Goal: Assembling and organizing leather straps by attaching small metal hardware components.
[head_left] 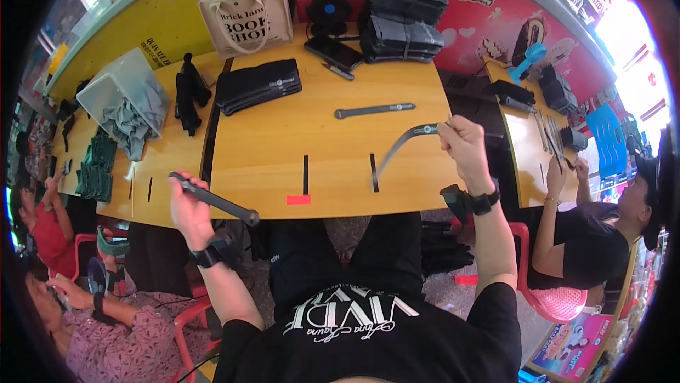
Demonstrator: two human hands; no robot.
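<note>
My left hand [188, 207], at the table's near left edge, is closed on one end of a dark strap [221, 202] that slants down to the right. On the right, my right hand [464, 144] is raised and pinches the end of another grey-black strap [404, 139], which curves down toward the tabletop. A third strap [374, 110] lies flat beyond it, touched by neither hand. Farther left rests a neat stack of dark straps [258, 86] with light printing.
On the yellow table [276, 142] are black strips [306, 174] and a red strip [298, 199]. Behind stand a tote bag [248, 15], a phone [333, 52], a black fan [329, 11] and dark bundles [404, 36]. Co-workers sit at both sides; a tipped bin [124, 86] is left.
</note>
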